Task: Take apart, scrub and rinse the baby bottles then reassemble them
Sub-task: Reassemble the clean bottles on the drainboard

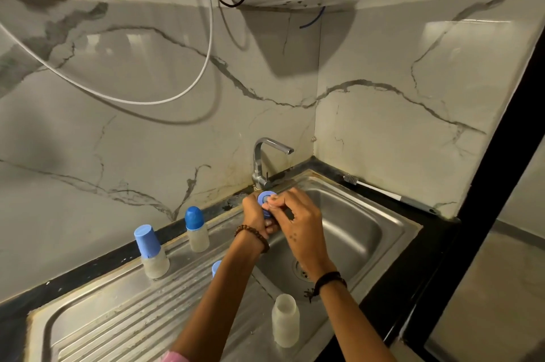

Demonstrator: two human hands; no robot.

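Both hands meet over the sink point(392, 223), just below and in front of the tap point(267, 155); between them is a blue collar ring point(266, 199) w/ what looks like the teat seated in its centre, tho too small to be sure. Left hand point(256, 215) grips the ring from the left/underneath, fingers curled round its rim; right hand point(295, 214) comes in from the right, thumb and fingertips pinching at the ring's middle, i.e. closed on it, not flat.

Key relation: ring's open face is turned up and toward the camera, axis running roughly away from the person; so the centre piece sits directly under the right fingertips, and the left hand acts as the holder. Right hand is the one placed to pull or push the teat thru along that axis; my guess is this is the take-apart step, teat out of ring.

The bare bottle body point(285, 320) stands upright on the drainboard point(118, 326), near side, just beside the right forearm; probably the one this ring came off. Two capped bottles, one far point(196, 229) and one nearer left point(150, 251), stand untouched on the drainboard to the left, well apart from the hands; a blue cap point(216, 268) peeks out behind the left forearm. Bottle brush point(386, 192) lies on the counter behind the sink, to the right; nearer the right hand.
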